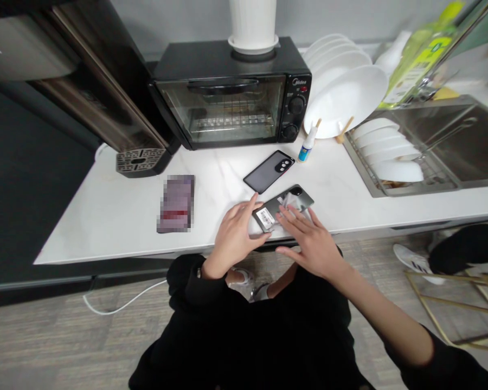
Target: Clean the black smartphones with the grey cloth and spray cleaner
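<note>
One phone (274,205) lies back up near the front edge of the counter (117,222), beside a case (266,172) — left hand (236,230), thumb and fingers spread wide, at the phone's labelled end; right hand (311,241), fingers extended, over a crumpled sheet (289,201).

Single head cam, looking forward and steeply down from the wearer's eye level. Wide view: dark clothes (248,336) fill bottom middle, left hand (235,230) and right hand (311,244) near center at close range. Desk (106,216) crosses mid-frame; oven (228,105) and wall (333,19) farther back up top, sink (467,146) far right, floor (44,336) lower left.
</note>
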`<state>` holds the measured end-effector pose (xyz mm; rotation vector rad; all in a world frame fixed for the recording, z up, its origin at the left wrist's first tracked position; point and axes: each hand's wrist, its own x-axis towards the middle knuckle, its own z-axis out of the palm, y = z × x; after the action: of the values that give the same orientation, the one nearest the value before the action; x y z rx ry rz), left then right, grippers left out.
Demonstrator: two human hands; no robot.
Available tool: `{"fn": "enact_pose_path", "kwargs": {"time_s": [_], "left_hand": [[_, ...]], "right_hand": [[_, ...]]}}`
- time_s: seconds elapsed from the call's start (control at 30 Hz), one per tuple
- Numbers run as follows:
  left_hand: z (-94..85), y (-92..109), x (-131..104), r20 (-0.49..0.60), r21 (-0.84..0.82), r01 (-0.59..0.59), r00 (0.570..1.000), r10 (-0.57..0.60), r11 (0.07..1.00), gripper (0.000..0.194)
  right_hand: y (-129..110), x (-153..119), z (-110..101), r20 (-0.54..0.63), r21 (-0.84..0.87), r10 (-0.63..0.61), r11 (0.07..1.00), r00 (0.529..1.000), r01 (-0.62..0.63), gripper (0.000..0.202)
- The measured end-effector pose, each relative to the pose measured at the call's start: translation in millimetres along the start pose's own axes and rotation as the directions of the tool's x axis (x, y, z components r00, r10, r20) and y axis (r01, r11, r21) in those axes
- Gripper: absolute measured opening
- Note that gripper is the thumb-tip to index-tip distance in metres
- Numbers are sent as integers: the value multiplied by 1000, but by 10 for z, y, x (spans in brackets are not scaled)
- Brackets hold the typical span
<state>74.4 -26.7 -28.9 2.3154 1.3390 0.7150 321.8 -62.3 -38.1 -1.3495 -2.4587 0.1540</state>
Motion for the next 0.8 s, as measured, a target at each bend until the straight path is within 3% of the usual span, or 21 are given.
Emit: {"fn": "enact_pose_path", "kwargs": {"time_s": [0.07,0.13,0.3,0.43,0.6,0.8], "left_hand": [[5,8,11,-6,2,3,1000,-3,1000,108],[19,-3,17,-10,3,7,1000,-7,1000,108],[51,-60,8,-4,-10,-8,1000,8,1000,107],[60,-45,-1,-20,5,17,1000,-17,1000,110],[73,21,19,-41,-15,30,999,-31,999,112],[85,20,30,-57,-16,16,998,-17,1000,112]], "right_hand": [[191,72,12,-54,-47,98,994,994,-101,74],[217,214,87,-101,-61,163,984,981,-169,78],[-323,479,306,-93,38,51,998,994,-48,93],[-582,334,244,-46,146,-17,989,999,23,86],[-406,151,112,25,127,-78,989,997,74,79],[-268,420,206,-50,11,14,1000,999,-13,81]]}}
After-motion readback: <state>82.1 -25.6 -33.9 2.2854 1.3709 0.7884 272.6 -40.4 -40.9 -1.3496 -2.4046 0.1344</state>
